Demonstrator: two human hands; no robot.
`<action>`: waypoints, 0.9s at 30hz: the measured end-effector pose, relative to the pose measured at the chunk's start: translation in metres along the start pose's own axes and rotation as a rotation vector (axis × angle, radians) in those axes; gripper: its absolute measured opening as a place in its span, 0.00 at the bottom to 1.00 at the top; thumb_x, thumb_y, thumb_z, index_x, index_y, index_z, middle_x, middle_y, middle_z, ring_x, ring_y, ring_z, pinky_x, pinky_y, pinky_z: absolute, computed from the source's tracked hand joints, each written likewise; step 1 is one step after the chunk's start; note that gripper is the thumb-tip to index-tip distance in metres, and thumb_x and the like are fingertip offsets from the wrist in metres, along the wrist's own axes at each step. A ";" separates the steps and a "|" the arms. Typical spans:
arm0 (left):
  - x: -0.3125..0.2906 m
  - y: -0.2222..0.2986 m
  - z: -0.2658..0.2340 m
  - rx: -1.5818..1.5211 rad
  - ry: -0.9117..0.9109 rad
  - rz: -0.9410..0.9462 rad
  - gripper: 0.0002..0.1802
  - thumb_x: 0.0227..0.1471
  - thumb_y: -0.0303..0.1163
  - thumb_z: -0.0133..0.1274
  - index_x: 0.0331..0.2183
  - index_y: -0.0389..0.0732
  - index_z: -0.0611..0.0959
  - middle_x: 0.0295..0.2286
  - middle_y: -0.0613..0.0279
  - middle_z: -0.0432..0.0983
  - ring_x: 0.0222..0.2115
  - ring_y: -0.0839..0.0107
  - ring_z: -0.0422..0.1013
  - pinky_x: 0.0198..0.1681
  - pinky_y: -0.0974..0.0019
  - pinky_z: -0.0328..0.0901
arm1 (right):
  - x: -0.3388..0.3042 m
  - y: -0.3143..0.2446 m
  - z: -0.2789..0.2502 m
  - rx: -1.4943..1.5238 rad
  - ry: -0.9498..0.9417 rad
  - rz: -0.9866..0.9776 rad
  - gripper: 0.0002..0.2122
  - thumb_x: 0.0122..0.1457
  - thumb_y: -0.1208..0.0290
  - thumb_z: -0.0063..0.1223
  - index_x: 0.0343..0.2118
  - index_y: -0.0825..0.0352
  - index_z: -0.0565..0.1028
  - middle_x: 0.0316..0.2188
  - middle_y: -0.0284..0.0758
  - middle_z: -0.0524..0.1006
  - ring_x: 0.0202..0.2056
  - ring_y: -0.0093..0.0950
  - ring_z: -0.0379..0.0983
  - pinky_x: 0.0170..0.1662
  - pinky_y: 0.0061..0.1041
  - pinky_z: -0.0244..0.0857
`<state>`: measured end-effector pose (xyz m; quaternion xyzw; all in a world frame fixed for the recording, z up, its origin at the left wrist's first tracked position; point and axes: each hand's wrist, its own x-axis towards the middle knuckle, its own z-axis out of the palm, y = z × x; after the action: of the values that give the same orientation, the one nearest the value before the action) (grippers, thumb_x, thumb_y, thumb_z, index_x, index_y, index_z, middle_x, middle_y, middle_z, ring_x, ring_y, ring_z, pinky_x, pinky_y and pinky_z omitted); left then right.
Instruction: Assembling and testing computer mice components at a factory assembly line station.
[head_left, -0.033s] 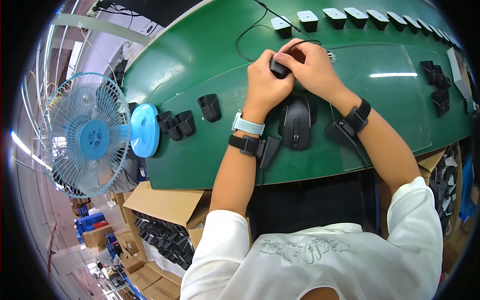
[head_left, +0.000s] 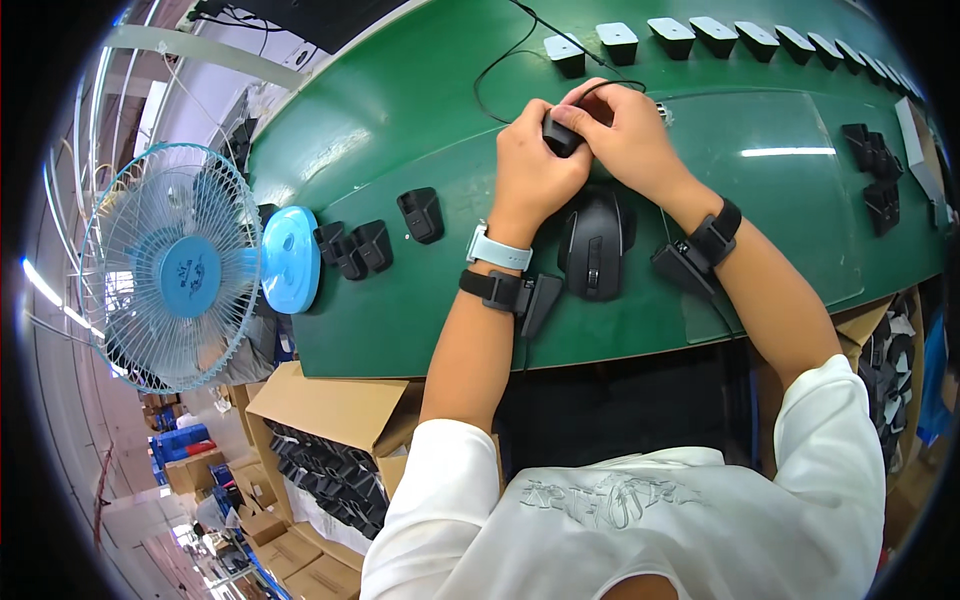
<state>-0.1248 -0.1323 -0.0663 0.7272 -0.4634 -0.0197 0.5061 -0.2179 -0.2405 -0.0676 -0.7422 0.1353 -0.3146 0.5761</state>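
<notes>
Over the green table, my left hand and my right hand meet around a small black plastic piece. Fingers of both hands are closed on it, and the right thumb lies across its top. Most of the piece is hidden, so I cannot tell its exact kind. A thin black cable loops beside the right fingers; whether it joins the piece is hidden. Just nearer than my hands lies a black computer mouse. Left of my left hand stands a single black plastic holder.
A row of black blocks with white tops lines the far side. More black holders lie at left and right. A blue fan stands left. Below the table edge, a cardboard box holds many black parts.
</notes>
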 end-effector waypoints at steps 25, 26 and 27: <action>0.114 -0.042 0.018 0.606 -0.073 0.072 0.30 0.42 0.45 0.65 0.42 0.31 0.82 0.39 0.39 0.77 0.42 0.41 0.75 0.47 0.51 0.71 | 0.017 0.004 -0.005 0.290 0.256 -0.015 0.08 0.65 0.69 0.59 0.37 0.69 0.80 0.28 0.27 0.79 0.31 0.15 0.72 0.36 0.18 0.67; 0.110 -0.042 0.016 0.601 -0.045 0.089 0.25 0.43 0.42 0.64 0.38 0.32 0.84 0.34 0.40 0.79 0.38 0.42 0.76 0.45 0.53 0.72 | 0.017 0.006 -0.008 0.287 0.265 -0.010 0.08 0.65 0.69 0.59 0.37 0.69 0.80 0.28 0.27 0.79 0.31 0.15 0.72 0.36 0.18 0.67; 0.104 -0.039 0.017 0.436 0.071 0.005 0.19 0.44 0.41 0.63 0.31 0.33 0.86 0.27 0.42 0.79 0.31 0.44 0.77 0.42 0.54 0.72 | 0.017 0.007 -0.012 0.307 0.241 0.022 0.08 0.64 0.69 0.60 0.37 0.69 0.80 0.29 0.28 0.79 0.31 0.16 0.73 0.36 0.19 0.68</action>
<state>-0.0487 -0.2148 -0.0583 0.8184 -0.4405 0.1080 0.3529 -0.2109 -0.2615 -0.0675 -0.6008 0.1618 -0.4119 0.6657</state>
